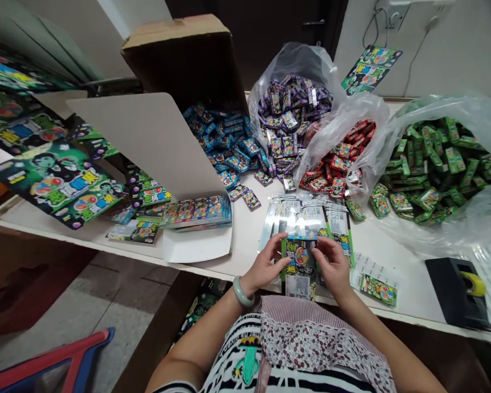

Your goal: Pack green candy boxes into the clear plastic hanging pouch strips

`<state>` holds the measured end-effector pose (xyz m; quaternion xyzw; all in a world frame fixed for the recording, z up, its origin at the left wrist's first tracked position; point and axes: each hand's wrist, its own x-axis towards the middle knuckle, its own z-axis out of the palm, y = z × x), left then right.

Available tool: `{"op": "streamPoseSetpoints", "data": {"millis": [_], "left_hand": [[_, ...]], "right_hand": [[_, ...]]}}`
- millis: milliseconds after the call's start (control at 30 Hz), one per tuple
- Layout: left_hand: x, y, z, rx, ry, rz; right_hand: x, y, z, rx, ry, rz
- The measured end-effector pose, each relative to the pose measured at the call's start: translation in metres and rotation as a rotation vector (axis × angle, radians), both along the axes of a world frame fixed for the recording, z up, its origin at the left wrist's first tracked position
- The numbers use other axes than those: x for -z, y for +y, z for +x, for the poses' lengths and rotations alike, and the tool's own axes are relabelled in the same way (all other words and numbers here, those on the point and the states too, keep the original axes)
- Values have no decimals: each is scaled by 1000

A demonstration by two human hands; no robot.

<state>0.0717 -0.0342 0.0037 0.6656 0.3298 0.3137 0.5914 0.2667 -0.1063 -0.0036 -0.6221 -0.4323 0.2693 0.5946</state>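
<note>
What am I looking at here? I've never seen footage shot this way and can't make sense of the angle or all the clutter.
The one picture comes from a camera on a person's head, looking down at their own hands. The left hand and right hand hold one printed packet between them above the white table. Behind lie small sweets sorted by colour: blue, purple in a bag, red, green in a bag. Printed cards lie left; a tape dispenser sits right.
</note>
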Motion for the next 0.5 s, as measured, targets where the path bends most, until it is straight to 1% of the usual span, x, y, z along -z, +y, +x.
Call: {"op": "streamPoseSetpoints", "data": {"millis": [100, 200, 300, 367, 433, 500], "left_hand": [[0, 3, -1, 30, 10, 32], [1, 6, -1, 22, 4, 66], [3, 8, 0, 20, 11, 73], [3, 9, 0, 40, 22, 85], [4, 11, 2, 66, 29, 95], [3, 12, 3, 98, 32, 95]], "right_hand": [[-1, 1, -2, 18, -6, 1], [-3, 4, -2, 32, 125, 36], [-4, 6, 0, 12, 177, -2], [-6, 7, 1, 20, 139, -28], [-10, 8, 2, 22, 53, -11], [-15, 10, 4, -21, -57, 27]]}}
